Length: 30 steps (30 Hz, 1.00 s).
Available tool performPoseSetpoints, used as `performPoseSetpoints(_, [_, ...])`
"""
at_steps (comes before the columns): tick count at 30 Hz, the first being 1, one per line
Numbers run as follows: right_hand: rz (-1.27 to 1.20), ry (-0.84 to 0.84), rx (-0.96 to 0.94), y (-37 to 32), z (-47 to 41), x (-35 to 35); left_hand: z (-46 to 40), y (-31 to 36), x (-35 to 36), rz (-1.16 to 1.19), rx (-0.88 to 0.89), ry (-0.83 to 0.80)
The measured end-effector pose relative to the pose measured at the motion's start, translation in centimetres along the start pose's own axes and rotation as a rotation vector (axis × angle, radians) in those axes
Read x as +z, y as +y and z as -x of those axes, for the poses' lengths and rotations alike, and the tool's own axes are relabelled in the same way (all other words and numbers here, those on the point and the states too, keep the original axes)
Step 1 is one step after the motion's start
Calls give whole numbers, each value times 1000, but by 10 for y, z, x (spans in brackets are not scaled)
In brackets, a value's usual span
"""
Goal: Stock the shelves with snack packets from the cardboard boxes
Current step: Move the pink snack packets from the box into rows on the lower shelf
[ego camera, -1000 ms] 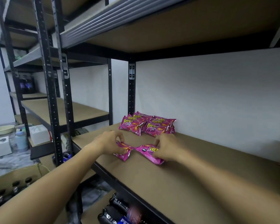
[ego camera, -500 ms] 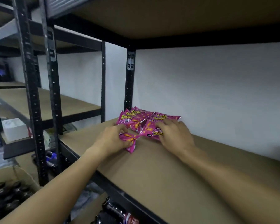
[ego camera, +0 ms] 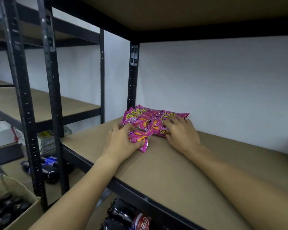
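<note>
Pink snack packets [ego camera: 154, 119] with yellow lettering, heaped at the back left corner of the brown shelf [ego camera: 181, 171] against the wall. Left hand [ego camera: 123, 143] curled around a crumpled packet [ego camera: 139, 138] at the heap's front. Right hand [ego camera: 181, 133] flat, fingers spread on another packet. Lower print blurred, perhaps "chilli cheese". Cardboard box [ego camera: 22, 216] cut off bottom left.

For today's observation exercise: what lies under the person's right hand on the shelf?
The right hand lies flat on pink snack packets at the back of the brown shelf board. How many packets the palm covers cannot be seen.
</note>
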State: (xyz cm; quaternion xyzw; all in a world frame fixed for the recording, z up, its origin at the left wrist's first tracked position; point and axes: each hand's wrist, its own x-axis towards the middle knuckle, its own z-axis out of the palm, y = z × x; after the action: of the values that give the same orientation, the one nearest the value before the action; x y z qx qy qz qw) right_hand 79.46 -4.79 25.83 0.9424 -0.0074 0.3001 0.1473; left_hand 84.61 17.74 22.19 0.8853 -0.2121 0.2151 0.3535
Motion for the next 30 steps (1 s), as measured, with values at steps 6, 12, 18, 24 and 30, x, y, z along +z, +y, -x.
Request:
performPoseSetpoints(6, [-105,15,35,0,8,-4,1,1,-2,36,-25,-11])
performPoseSetpoints(12, [-294,-8,97,5,16,-11,-18,-2,-11,26,26,90])
performPoseSetpoints(18, [-330,-52,94,6,18,-12,-46,5,-1,82,77,90])
performPoseSetpoints(24, [-340,-60,100,7,16,-11,-62,1,9,116,43,93])
performPoseSetpoints(30, [-348,-86,97,8,16,-13,-70,-8,17,111,-25,83])
